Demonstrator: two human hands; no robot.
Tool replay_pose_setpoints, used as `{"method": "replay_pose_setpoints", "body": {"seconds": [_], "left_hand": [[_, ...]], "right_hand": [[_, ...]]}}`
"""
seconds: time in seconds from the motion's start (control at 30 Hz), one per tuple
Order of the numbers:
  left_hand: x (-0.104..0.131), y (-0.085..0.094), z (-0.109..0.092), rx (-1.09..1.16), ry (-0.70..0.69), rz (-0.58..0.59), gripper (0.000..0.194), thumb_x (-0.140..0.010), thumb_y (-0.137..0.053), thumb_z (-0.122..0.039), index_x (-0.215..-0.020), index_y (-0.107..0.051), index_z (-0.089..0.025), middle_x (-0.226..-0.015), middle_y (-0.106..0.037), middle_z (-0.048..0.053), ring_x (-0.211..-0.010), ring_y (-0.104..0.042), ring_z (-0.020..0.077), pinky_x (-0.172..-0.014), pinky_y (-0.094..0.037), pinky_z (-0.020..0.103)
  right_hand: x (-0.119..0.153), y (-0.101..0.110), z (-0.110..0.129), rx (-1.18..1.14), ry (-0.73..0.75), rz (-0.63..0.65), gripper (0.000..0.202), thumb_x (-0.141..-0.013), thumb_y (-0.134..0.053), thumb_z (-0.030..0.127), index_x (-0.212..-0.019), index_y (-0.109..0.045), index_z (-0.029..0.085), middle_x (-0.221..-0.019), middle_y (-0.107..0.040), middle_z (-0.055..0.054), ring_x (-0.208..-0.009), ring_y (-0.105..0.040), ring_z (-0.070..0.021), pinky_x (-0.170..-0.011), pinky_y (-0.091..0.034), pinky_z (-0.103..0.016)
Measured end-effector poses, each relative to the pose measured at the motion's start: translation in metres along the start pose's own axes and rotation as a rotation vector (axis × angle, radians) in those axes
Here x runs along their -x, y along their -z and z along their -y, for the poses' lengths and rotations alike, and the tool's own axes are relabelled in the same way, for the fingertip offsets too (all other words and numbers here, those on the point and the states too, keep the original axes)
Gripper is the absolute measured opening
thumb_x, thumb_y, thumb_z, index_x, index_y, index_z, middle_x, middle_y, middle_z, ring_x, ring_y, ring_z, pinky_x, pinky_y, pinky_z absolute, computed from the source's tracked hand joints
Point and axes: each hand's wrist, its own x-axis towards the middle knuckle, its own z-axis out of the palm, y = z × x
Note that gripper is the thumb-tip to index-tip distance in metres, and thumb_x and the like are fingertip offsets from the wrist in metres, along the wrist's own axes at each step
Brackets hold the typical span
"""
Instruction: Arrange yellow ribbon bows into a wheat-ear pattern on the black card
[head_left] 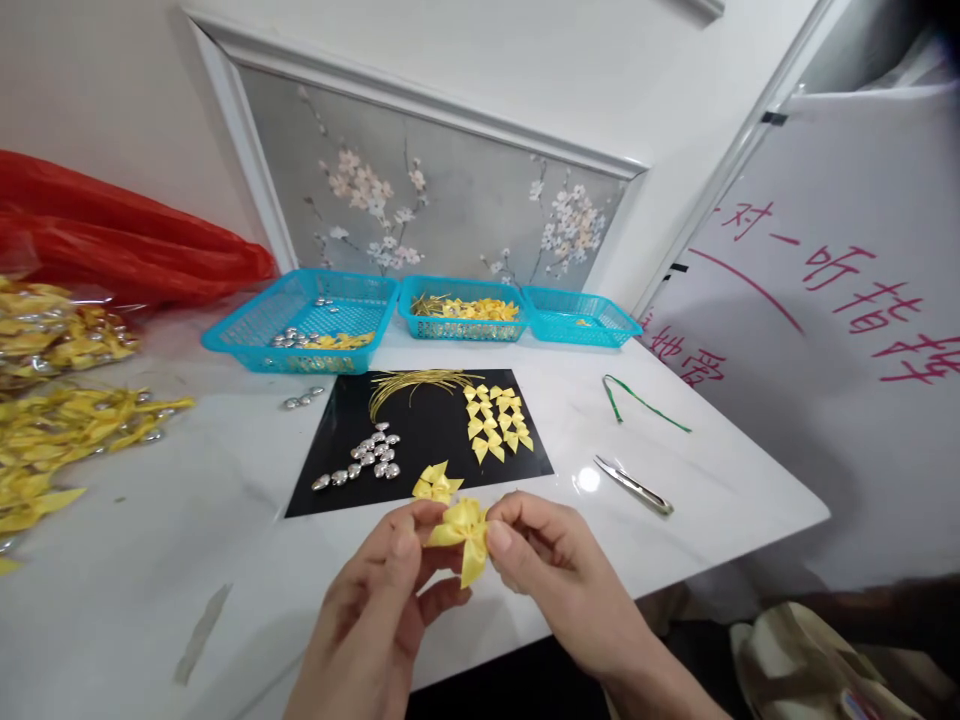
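Observation:
A yellow ribbon bow is held up over the table's front edge, its tails pointing down and left. My left hand pinches the bow's left side between thumb and fingers. On its right side, my right hand grips the bow with thumb and forefinger. Just beyond the fingers lies another yellow bow, at the black mat's near edge. Silver beads sit on the mat's left part, and gold cords along its back. Several yellow bows form two columns at the mat's right.
Blue baskets with beads and bows line the wall. Right of the mat lie thread snips and a green twist tie. Finished-looking yellow strands pile up at left, near a red bag. A whiteboard stands at right.

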Motion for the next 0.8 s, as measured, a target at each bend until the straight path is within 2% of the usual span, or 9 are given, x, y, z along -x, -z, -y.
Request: {"method": "replay_pose_setpoints", "body": {"seconds": [0.07, 0.2, 0.43, 0.53, 0.63, 0.7, 0.8], "left_hand": [[-0.002, 0.004, -0.002, -0.028, 0.002, 0.034, 0.04, -0.075, -0.072, -0.062, -0.091, -0.077, -0.025, -0.102, -0.073, 0.007, -0.098, -0.064, 0.0268, -0.078, -0.058, 0.035], [-0.003, 0.004, -0.006, -0.077, 0.006, 0.12, 0.029, -0.074, -0.078, -0.052, -0.075, -0.076, -0.022, -0.085, -0.069, 0.004, -0.086, -0.06, 0.0204, -0.076, -0.055, 0.028], [-0.001, -0.006, -0.008, 0.144, 0.219, 0.105, 0.022, -0.067, -0.086, -0.04, -0.071, -0.078, -0.019, -0.067, -0.061, 0.0, -0.067, -0.053, 0.0123, -0.059, -0.05, 0.02], [-0.001, -0.003, -0.006, 0.146, 0.222, 0.097, 0.027, -0.074, -0.081, -0.047, -0.075, -0.079, -0.02, -0.079, -0.069, 0.003, -0.073, -0.059, 0.0149, -0.061, -0.053, 0.022], [-0.003, 0.003, -0.005, 0.086, 0.135, 0.094, 0.036, -0.079, -0.072, -0.057, -0.089, -0.078, -0.023, -0.101, -0.072, 0.005, -0.093, -0.064, 0.021, -0.077, -0.057, 0.028], [-0.005, 0.006, -0.006, 0.02, 0.091, 0.087, 0.035, -0.074, -0.077, -0.055, -0.093, -0.076, -0.025, -0.105, -0.072, 0.005, -0.102, -0.063, 0.0237, -0.084, -0.056, 0.03], [-0.008, 0.008, -0.006, -0.053, 0.082, 0.074, 0.031, -0.069, -0.085, -0.043, -0.092, -0.073, -0.025, -0.101, -0.071, 0.002, -0.099, -0.064, 0.0216, -0.084, -0.055, 0.029]], "right_hand": [[0.0, 0.002, 0.0, 0.017, 0.003, 0.009, 0.039, -0.095, -0.065, 0.05, -0.078, -0.058, 0.016, -0.064, -0.042, 0.004, -0.058, -0.03, -0.01, -0.052, -0.024, -0.023], [0.0, 0.002, -0.002, 0.032, 0.006, 0.021, 0.039, -0.094, -0.066, 0.051, -0.077, -0.058, 0.016, -0.067, -0.045, 0.002, -0.06, -0.033, -0.0107, -0.054, -0.026, -0.023], [-0.001, 0.0, -0.004, -0.012, -0.014, 0.001, 0.041, -0.094, -0.064, 0.054, -0.079, -0.056, 0.016, -0.065, -0.042, 0.004, -0.058, -0.029, -0.0099, -0.053, -0.024, -0.023], [-0.002, 0.001, -0.003, -0.004, -0.013, 0.008, 0.042, -0.094, -0.064, 0.054, -0.078, -0.055, 0.016, -0.065, -0.042, 0.004, -0.059, -0.03, -0.01, -0.054, -0.025, -0.023], [-0.002, 0.001, -0.002, 0.016, -0.015, 0.04, 0.043, -0.094, -0.064, 0.055, -0.077, -0.054, 0.016, -0.066, -0.043, 0.003, -0.06, -0.033, -0.0105, -0.054, -0.026, -0.023], [-0.002, 0.001, -0.002, 0.033, -0.02, 0.066, 0.042, -0.094, -0.064, 0.054, -0.077, -0.055, 0.016, -0.066, -0.042, 0.003, -0.059, -0.032, -0.0103, -0.054, -0.025, -0.023], [-0.001, 0.0, -0.004, 0.035, -0.014, 0.083, 0.042, -0.095, -0.062, 0.053, -0.077, -0.055, 0.016, -0.064, -0.04, 0.004, -0.058, -0.029, -0.01, -0.053, -0.024, -0.023]]}}
